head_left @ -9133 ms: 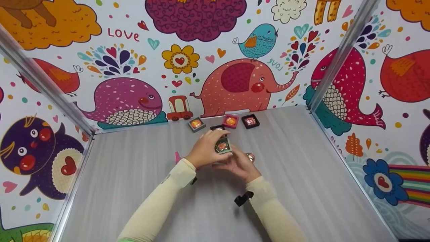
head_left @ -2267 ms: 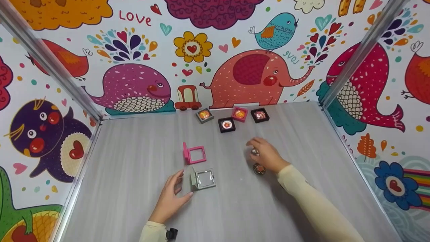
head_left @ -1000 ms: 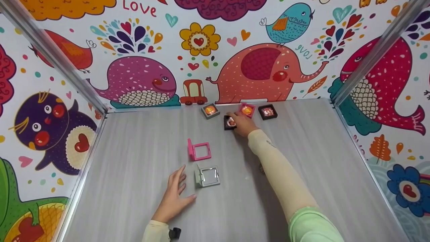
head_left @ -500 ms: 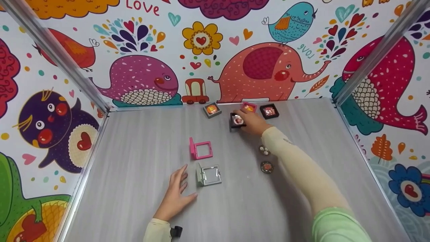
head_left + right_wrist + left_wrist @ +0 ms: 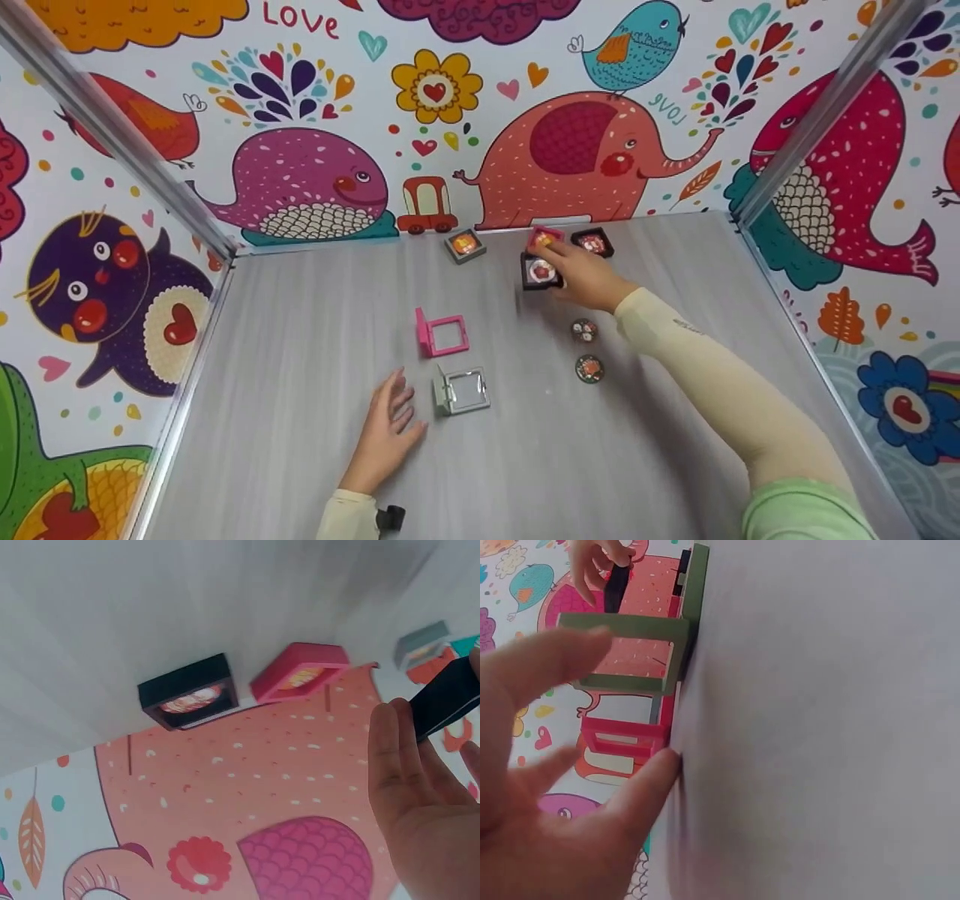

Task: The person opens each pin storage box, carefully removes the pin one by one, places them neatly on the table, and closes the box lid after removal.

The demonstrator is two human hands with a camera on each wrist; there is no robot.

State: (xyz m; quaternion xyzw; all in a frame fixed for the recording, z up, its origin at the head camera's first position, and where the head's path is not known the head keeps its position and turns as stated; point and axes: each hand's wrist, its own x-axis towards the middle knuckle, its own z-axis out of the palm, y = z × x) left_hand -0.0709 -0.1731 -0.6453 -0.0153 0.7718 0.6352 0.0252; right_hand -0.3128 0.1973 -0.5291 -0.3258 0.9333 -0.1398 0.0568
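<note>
My right hand (image 5: pixel 592 279) grips a small black square display case (image 5: pixel 540 271) by its edge, lifted off the table; a round patterned badge shows in its window. In the right wrist view, fingers (image 5: pixel 384 746) curl against the black case's side. My left hand (image 5: pixel 384 441) lies relaxed on the table, fingers spread and holding nothing. Beside it a grey-green display case (image 5: pixel 466 390) stands hinged open, with clear film in its frame. Behind that is an open pink display case (image 5: pixel 448 335). Two round badges, one with pale dots (image 5: pixel 584 330) and one with an orange centre (image 5: pixel 589 368), lie loose at the right.
Along the back wall sit a grey case (image 5: pixel 466 245), a pink case (image 5: pixel 544 237) and another black case (image 5: pixel 592 243), each with a badge inside. Patterned panels with metal corner posts (image 5: pixel 817 112) enclose the table (image 5: pixel 285 360).
Both hands held the green case first; it now stands open on the table. My right hand moved from the loose badges to the black case, picked it up and shifted it right. Left hand stayed.
</note>
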